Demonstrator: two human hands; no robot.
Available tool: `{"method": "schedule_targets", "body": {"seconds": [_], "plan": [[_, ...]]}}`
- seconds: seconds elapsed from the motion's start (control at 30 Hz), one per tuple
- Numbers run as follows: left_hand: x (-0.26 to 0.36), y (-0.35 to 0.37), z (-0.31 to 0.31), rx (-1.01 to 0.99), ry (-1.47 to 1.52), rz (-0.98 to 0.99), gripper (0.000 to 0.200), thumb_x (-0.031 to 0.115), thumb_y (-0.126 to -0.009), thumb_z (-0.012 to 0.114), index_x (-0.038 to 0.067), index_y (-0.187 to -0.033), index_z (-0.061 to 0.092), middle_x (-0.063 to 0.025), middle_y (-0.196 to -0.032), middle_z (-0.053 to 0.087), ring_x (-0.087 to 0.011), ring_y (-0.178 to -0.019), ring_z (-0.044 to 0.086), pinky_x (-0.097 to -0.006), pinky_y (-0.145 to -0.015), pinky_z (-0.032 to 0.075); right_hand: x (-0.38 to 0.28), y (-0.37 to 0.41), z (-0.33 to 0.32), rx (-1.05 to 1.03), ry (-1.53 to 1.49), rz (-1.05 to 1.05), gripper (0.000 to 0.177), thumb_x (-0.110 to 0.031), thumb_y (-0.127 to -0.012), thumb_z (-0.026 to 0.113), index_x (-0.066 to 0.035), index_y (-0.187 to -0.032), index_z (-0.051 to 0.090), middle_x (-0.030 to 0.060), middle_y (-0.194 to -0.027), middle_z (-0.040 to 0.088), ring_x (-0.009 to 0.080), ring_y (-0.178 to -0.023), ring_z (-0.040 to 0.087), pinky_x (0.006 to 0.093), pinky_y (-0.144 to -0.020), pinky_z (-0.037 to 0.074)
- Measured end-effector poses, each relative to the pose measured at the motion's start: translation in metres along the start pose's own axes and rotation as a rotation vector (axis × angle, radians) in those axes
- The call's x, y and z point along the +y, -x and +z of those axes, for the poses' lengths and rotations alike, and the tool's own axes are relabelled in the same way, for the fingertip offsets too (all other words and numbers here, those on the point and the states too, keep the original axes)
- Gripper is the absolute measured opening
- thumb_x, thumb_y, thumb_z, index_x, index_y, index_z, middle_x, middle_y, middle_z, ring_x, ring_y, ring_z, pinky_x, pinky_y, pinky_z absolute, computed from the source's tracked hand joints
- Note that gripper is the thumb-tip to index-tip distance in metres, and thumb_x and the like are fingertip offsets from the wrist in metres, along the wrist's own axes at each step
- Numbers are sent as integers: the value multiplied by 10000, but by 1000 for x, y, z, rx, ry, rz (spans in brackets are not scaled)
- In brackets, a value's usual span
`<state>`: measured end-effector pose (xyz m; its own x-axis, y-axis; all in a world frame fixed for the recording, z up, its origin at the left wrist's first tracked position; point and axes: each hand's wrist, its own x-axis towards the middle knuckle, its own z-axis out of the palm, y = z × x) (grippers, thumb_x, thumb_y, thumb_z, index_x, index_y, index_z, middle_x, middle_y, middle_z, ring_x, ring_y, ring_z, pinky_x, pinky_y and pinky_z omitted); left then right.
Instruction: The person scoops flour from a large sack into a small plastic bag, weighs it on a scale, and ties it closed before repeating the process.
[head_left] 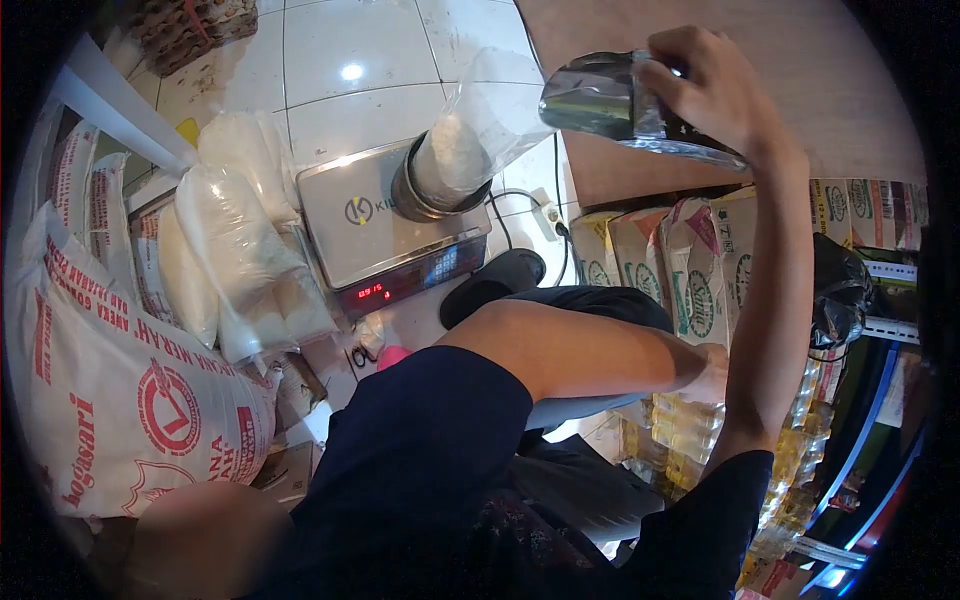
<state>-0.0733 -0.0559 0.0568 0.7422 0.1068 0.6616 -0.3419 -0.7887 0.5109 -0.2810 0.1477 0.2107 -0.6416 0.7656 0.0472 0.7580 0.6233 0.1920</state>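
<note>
Right hand (pixel 708 88), between one and two o'clock: closed around the rear of a metal scoop (pixel 592 98), whose bowl extends toward nine o'clock from the grip. Left hand (pixel 712 370), between three and four o'clock: at the end of the folded left arm, close to the right forearm; its fingers are poorly shown, so whether it holds anything cannot be told.

The scoop, at one o'clock, appears light, stiff and smooth, best held at its rear, clear of the thin lip. Just beside that lip is the upper part of a clear plastic bag (pixel 456 158), at twelve o'clock, part-filled with white powder. The bag should prove soft and limp, weighty low down and slippery along the film; the filled body offers the surer hold, the loose top little support.

The bag leans within a round metal container (pixel 404 190) on a scale (pixel 335 192) with red digits, toward eleven o'clock. Farther out: filled bags (pixel 235 262) near ten, a printed sack (pixel 130 370) near eight, cartons (pixel 700 270) at three.
</note>
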Motion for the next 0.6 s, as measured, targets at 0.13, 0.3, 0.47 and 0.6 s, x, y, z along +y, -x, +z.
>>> {"method": "schedule_targets", "body": {"seconds": [0.13,0.3,0.47,0.6], "plan": [[-6,-22,39,-172,-167,-88,395,171,-762,623,156,-1157,614,-40,-1260,556,-188,-1173,519,-353,-908,469,31,39,-4,4,-124,197,422,-361,-850,495,38,-786,617,154,-662,566,244,-610,530,372,-606,413],[4,-36,44,-460,-409,-205,350,233,-779,655,245,-1128,630,13,-1188,604,-181,-1099,563,-343,-841,478,38,130,7,283,-582,637,324,-243,-926,506,57,-1015,587,82,-900,565,148,-844,520,270,-765,403],[11,-61,113,-454,-343,-74,319,180,-802,584,140,-1115,630,-97,-1181,605,-210,-1059,579,-387,-803,472,97,258,58,521,-975,803,339,-249,-963,456,26,-1134,556,102,-1075,569,174,-995,550,285,-891,403],[31,-34,110,-409,-301,7,360,180,-806,572,103,-1158,586,-129,-1213,572,-237,-1108,537,-398,-865,426,80,308,86,770,-1304,1090,266,-280,-960,463,-48,-912,584,15,-810,583,99,-696,528,245,-626,403]]}}
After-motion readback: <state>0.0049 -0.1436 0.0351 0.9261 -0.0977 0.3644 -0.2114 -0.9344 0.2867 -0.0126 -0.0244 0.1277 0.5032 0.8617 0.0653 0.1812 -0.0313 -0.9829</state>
